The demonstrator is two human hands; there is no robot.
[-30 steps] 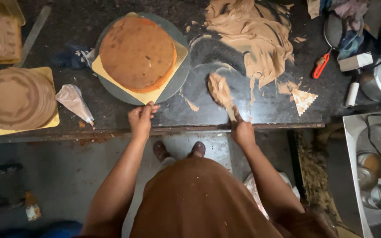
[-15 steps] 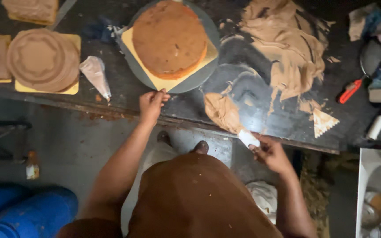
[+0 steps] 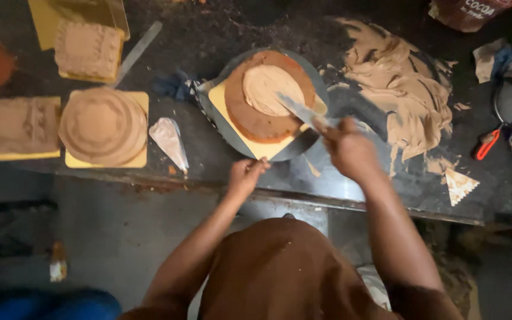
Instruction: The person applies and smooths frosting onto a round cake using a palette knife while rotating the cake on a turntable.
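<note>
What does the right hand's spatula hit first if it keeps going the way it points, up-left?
The right hand holds a spatula whose tip already lies on the frosting atop the round cake. Going on, probably only more frosting, then the far cake edge.

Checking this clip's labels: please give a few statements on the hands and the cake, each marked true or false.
1. The right hand holds a palette knife over the round cake. True.
2. The cake top is fully covered with frosting. False: only a patch in the middle is covered.
3. The left hand grips the piping bag. False: it rests at the turntable edge, apart from the bag.
4. A heap of frosting lies on the counter right of the cake. True.
</note>
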